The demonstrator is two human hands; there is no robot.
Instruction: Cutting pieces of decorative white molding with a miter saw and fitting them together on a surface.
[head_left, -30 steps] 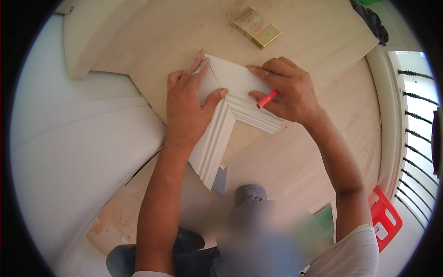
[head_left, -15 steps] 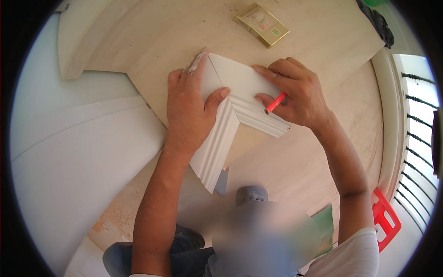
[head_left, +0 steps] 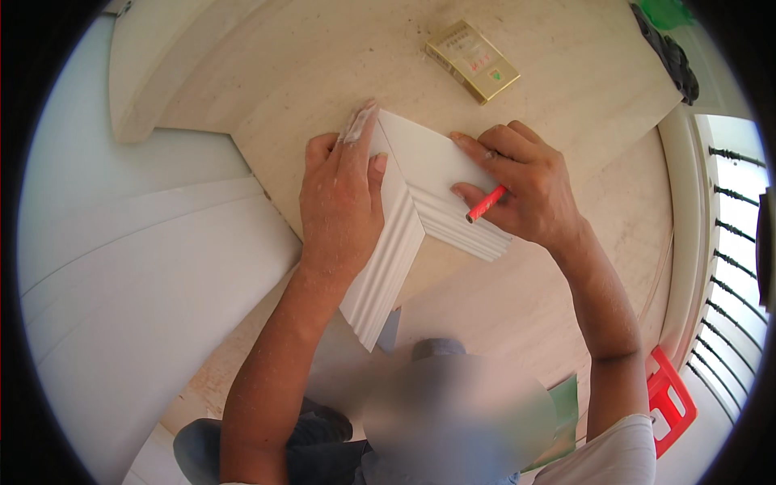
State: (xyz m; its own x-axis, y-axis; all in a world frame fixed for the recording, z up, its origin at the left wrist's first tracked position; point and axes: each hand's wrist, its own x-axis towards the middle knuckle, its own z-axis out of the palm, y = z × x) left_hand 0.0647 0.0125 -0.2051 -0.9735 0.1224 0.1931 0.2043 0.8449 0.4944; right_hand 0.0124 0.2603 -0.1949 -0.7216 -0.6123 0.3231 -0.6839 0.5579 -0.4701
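Two white grooved moulding pieces meet at a mitred corner. My left hand [head_left: 343, 202] grips the left piece [head_left: 388, 271] over its outer edge, its whitened, dusty index fingertip at the outer corner and its thumb beside the fingers. Across the joint, my right hand [head_left: 517, 182] pinches the right moulding piece [head_left: 428, 158] between finger and thumb. A red pencil [head_left: 487, 204] is tucked in that same hand, one end pointing down over the grooves. The mitre seam between the two pieces looks closed, a thin line running from outer to inner corner.
A gold box [head_left: 473, 63] lies beyond the moulding on the beige surface [head_left: 323, 73]. White curved panels [head_left: 162, 275] stand to the left. At the right are a red plastic stool [head_left: 672, 404] and a railing with dark bars [head_left: 735, 230]. A grey-socked foot [head_left: 436, 347] is near.
My left thumb has lifted off the grooved face near the joint and now lies beside the index finger. The whole view has shifted slightly; the right hand keeps its hold and the pencil.
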